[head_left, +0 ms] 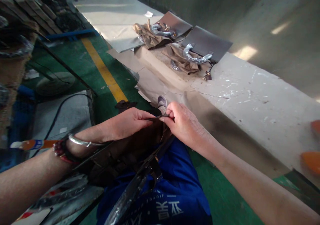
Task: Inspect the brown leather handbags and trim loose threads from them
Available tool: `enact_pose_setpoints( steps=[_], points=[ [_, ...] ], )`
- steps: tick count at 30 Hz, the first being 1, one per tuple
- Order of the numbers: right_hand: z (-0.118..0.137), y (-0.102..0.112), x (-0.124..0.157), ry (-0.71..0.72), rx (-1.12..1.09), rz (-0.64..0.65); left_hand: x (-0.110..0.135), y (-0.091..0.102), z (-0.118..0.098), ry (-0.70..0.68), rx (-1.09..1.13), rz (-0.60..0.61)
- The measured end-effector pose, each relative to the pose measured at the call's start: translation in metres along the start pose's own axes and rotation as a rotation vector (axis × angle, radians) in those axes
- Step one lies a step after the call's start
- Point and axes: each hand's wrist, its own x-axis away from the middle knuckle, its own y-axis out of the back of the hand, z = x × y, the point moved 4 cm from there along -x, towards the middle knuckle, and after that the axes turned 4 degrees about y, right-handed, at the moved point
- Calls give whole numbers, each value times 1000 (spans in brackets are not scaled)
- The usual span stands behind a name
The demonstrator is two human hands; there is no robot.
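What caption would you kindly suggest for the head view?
The left hand and right hand pinch a thin dark strip over a brown bag.

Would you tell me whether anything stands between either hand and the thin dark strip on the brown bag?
Nothing visible does. The left hand and the right hand both pinch the thin dark strip directly, one at each end, above the brown bag.

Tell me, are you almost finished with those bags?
Done, it seems: a far bag and a near bag lie on the sheet, their handles wrapped. In hand: a dark bag on the lap, with the left hand and right hand pinching a thin strip at its edge. Left: probably just this one, which isn't with the others yet.
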Motion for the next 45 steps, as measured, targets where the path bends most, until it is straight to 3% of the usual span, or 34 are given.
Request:
enact_pose_setpoints(
  steps=[3, 8, 14, 18, 20, 23, 26, 29, 34, 38, 40, 45],
  points=[
    [1, 4, -1, -13, 43, 16, 4, -5, 0, 41, 60, 7],
    [-1, 3, 0, -35, -144, 251, 9, -11, -3, 146, 68, 75],
    [-2, 4, 2, 21, -154, 149, -12, -3, -22, -31, -343, -27],
    [-5, 4, 7, -9, -149, 128, -23, -7, -26, -128, -299, 119],
    [-1, 9, 14, -7, -164, 52, -26, -4, -23, -115, -246, 119],
    [22, 14, 31, 105, -122, -50, -27, 2, -15, -80, -168, 79],
    [54, 10, 50, 301, -126, 69, -27, 9, -7, -8, -76, 36],
    [65, 11, 59, 373, -65, 147, -25, 16, -5, -7, -75, -9],
    [30, 23, 42, 350, 176, 319, -18, 23, -6, -10, -194, -61],
    [-3, 17, 29, 361, 413, 394, -15, 16, -10, -40, -299, -95],
    [-9, 13, 27, 310, 409, 340, -14, 11, -12, -72, -324, -98],
    [-6, 18, 20, 145, 292, -6, -13, 8, -10, -61, -252, -98]
  ],
)
